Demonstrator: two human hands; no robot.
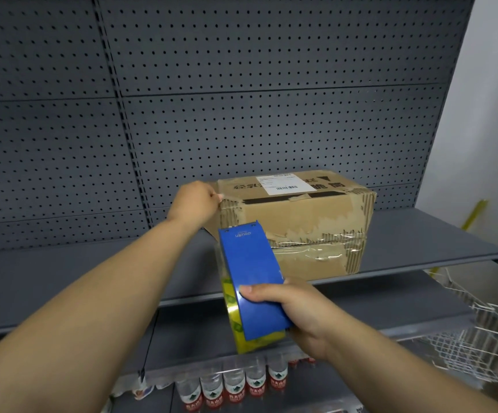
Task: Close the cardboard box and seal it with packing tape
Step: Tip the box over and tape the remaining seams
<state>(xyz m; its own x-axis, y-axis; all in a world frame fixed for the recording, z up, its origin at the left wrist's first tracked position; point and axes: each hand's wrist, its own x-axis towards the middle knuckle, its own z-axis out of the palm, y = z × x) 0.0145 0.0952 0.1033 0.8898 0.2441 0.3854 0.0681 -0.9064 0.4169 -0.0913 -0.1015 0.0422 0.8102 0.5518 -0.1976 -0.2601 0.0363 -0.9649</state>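
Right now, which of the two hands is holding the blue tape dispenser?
The right hand: it grips the blue tape dispenser, low in front of the cardboard box. The left hand instead grips that box's upper left corner.

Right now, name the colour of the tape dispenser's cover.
Blue: the tape dispenser in the right hand shows best in the head view.

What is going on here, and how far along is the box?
A person is working on a box that sits on a shelf, its top flaps already down. The left hand is curled at the box's top left corner; whether it pinches tape there is unclear. The right hand grips a blue dispenser with its tape roll, held in front of the box.
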